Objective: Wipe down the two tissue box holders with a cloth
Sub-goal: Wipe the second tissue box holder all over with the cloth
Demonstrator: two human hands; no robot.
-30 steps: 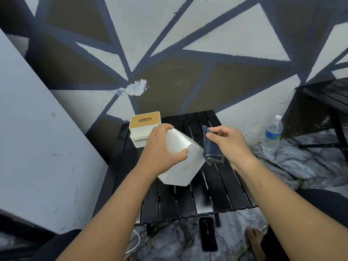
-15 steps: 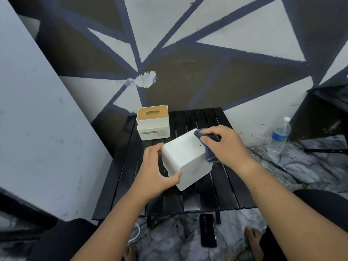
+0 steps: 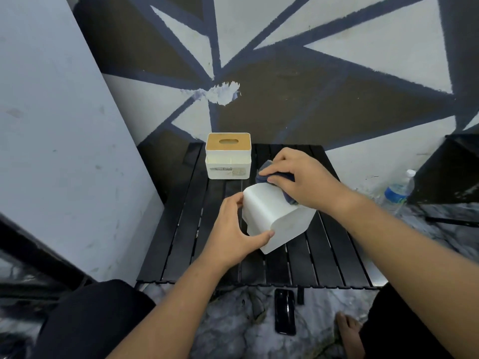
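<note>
A plain white tissue box holder (image 3: 274, 216) lies tilted on the black slatted table (image 3: 181, 229). My left hand (image 3: 233, 229) grips its near left side, thumb on the front face and fingers on the far left edge. My right hand (image 3: 300, 177) presses a dark blue cloth (image 3: 264, 172) onto the holder's far top edge, fingers curled over the cloth. A second white holder (image 3: 228, 161) with a wooden slotted lid stands upright at the table's back left, untouched.
A black phone (image 3: 285, 310) lies on the marble floor just below the table's front edge, near a bare foot (image 3: 350, 330). A water bottle (image 3: 398, 190) stands on the floor to the right. A painted wall runs behind and a grey panel leans at the left.
The white holder has come down from mid-air onto the table. My right hand with the cloth has moved from the holder's right side onto its far top edge.
</note>
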